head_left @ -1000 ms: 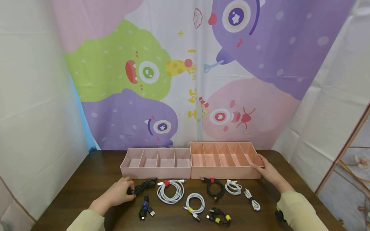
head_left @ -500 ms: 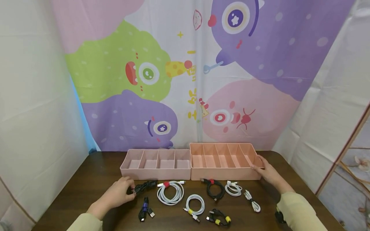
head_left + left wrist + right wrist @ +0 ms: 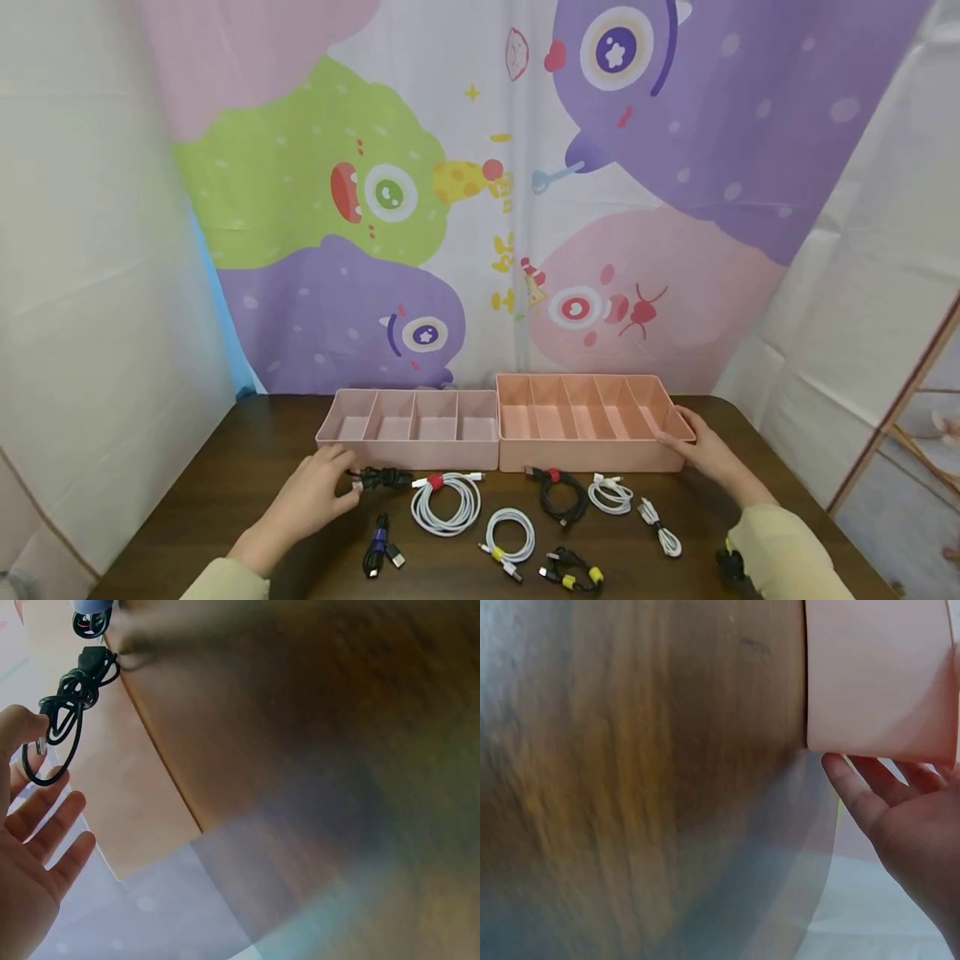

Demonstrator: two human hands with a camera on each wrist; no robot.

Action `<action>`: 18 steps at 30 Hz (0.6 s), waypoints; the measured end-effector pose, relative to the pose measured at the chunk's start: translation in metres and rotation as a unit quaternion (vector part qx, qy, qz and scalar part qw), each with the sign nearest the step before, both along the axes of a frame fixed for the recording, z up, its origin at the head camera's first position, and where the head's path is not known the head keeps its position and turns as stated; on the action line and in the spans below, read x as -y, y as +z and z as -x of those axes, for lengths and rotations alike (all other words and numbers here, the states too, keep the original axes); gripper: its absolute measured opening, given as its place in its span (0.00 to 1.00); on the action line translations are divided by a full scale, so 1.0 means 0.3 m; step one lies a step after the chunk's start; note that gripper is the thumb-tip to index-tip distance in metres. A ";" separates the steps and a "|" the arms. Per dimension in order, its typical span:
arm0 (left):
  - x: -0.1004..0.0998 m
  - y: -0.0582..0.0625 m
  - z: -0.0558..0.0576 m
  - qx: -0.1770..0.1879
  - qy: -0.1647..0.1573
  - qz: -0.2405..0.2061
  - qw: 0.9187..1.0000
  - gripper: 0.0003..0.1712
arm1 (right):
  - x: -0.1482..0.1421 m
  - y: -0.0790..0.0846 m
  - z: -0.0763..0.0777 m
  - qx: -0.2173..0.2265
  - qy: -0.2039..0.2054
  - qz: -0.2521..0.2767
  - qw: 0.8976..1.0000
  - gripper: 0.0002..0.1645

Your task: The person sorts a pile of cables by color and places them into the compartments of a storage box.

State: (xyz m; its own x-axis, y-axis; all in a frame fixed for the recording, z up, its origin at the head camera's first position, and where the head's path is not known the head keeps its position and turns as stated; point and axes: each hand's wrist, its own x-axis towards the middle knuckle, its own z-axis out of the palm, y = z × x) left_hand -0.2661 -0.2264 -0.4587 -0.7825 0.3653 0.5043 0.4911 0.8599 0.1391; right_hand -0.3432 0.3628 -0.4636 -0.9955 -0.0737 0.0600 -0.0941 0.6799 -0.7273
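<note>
In the head view, my left hand (image 3: 311, 493) is at the front left of the table, and its thumb and index finger pinch the end of a bundled black cable (image 3: 385, 477). The left wrist view shows that black cable (image 3: 75, 694) hanging in loops from the fingertips, the other fingers spread. My right hand (image 3: 705, 450) holds the right end of the peach divided storage box (image 3: 588, 454), thumb by the rim and fingers along the outer end wall. To that box's left stands a pale pink divided box (image 3: 427, 454); the compartments of both boxes hold nothing.
Several bundled cables lie before the boxes: a large white coil (image 3: 446, 505), a smaller white coil (image 3: 511, 536), black cables with purple (image 3: 379, 546), yellow (image 3: 572, 571) and red (image 3: 562, 497) ties, and white ones (image 3: 611, 495) at right. A cartoon curtain (image 3: 480, 350) hangs behind the table.
My left hand has moved slightly forward and right with the black cable, toward the pale pink box. My right hand stays on the peach box. The head view has shifted slightly.
</note>
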 end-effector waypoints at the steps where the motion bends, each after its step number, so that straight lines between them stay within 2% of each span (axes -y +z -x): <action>1: 0.002 0.002 0.000 -0.010 -0.003 0.004 1.000 0.13 | 0.000 0.001 0.000 0.001 0.004 -0.001 1.000 0.51; 8: 0.008 0.029 0.009 -0.070 -0.016 0.032 0.997 0.14 | -0.006 0.020 -0.001 -0.014 0.014 -0.019 1.000 0.51; 18: -0.003 0.074 0.014 -0.070 -0.018 0.075 0.995 0.11 | -0.015 -0.007 -0.005 -0.021 0.012 -0.009 1.000 0.47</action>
